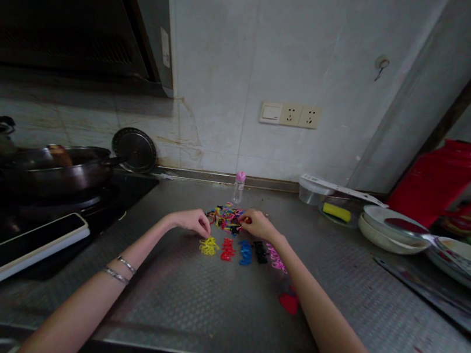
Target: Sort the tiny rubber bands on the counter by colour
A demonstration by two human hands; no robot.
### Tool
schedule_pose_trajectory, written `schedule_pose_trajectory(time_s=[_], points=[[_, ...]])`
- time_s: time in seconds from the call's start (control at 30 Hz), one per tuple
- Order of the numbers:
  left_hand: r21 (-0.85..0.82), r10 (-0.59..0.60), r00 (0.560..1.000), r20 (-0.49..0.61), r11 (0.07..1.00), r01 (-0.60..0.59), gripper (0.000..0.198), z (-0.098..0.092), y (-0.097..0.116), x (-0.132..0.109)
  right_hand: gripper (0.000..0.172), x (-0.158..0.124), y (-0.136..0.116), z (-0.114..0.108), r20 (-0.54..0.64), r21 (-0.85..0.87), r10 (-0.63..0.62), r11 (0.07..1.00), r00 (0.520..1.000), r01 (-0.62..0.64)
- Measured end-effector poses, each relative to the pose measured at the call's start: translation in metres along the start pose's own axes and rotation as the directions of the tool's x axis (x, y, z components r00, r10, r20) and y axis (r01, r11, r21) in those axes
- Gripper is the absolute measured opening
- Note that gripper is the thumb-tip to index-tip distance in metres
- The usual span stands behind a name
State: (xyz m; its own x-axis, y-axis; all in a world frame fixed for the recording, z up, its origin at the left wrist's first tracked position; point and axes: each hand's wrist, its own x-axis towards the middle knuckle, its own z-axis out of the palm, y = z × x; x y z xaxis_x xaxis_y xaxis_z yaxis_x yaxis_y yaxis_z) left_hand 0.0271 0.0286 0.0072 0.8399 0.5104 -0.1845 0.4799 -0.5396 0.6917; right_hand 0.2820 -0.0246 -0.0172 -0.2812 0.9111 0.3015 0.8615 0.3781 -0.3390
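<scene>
My left hand [192, 221] is pinched just above the upper left edge of a pile of yellow rubber bands [209, 247]. What its fingertips hold, if anything, is too small to make out. My right hand [258, 226] has its fingers closed at the right side of a heap of mixed coloured rubber bands [226, 217]; its fingertips are partly hidden. In a row beside the yellow pile lie red rubber bands [228, 250], blue ones [246, 253], black ones [260, 252] and pink ones [277, 258], the last partly behind my right wrist.
A clear bottle with a pink cap [239, 187] stands behind the heap. A red heart-shaped piece [288, 303] lies by my right forearm. Bowls [385, 237], a knife [434, 297] and a red jug [442, 181] are right; a phone [23, 251] and a pan [63, 171] are left.
</scene>
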Motion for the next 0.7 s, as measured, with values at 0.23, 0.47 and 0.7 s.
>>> schedule_pose_trajectory(time_s=[0.23, 0.47, 0.7], points=[[-0.017, -0.058, 0.993, -0.101, 0.998, 0.056, 0.031, -0.0016, -0.0031, -0.0009, 0.019, -0.0001, -0.0046, 0.0024, 0.075, -0.111, 0.017, 0.994, 0.997, -0.009], [-0.098, -0.113, 0.959, -0.259, 0.991, 0.09, 0.04, -0.0024, -0.0041, -0.0002, 0.015, -0.0006, -0.0071, 0.0012, 0.058, -0.119, 0.007, 0.993, 0.998, 0.0], [-0.121, -0.132, 0.929, -0.346, 0.988, 0.095, 0.04, -0.0023, -0.0083, 0.0034, 0.014, -0.0007, -0.008, -0.0009, 0.036, -0.037, 0.027, 0.999, 0.999, -0.026]])
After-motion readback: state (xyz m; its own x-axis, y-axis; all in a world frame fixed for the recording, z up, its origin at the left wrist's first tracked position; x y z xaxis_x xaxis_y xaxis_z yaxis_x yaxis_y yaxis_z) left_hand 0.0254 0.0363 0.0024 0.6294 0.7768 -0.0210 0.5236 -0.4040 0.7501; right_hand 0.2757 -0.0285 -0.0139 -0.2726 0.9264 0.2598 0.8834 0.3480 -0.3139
